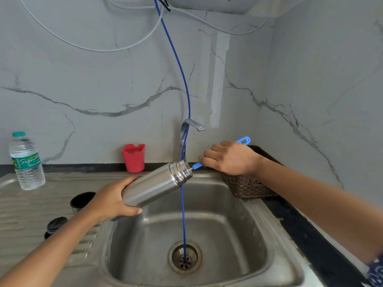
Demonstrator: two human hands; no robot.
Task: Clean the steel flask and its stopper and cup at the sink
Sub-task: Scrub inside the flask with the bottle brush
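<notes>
My left hand (113, 200) grips the bottom end of the steel flask (156, 183), which is tilted over the sink (267, 220) with its open threaded mouth pointing up and right. My right hand (230, 157) holds a blue bottle brush (243, 140) by its handle; the brush end goes into the flask's mouth and is hidden inside. The flask's cup (80, 200) stands mouth up on the drainboard to the left. The dark stopper (56, 224) lies nearer me on the same drainboard.
A blue hose (183, 214) hangs from above past the tap (191, 125) into the drain (185, 256). A red plastic holder (134, 157) stands behind the sink, a water bottle (26, 161) at far left, a brown basket (248, 186) at right.
</notes>
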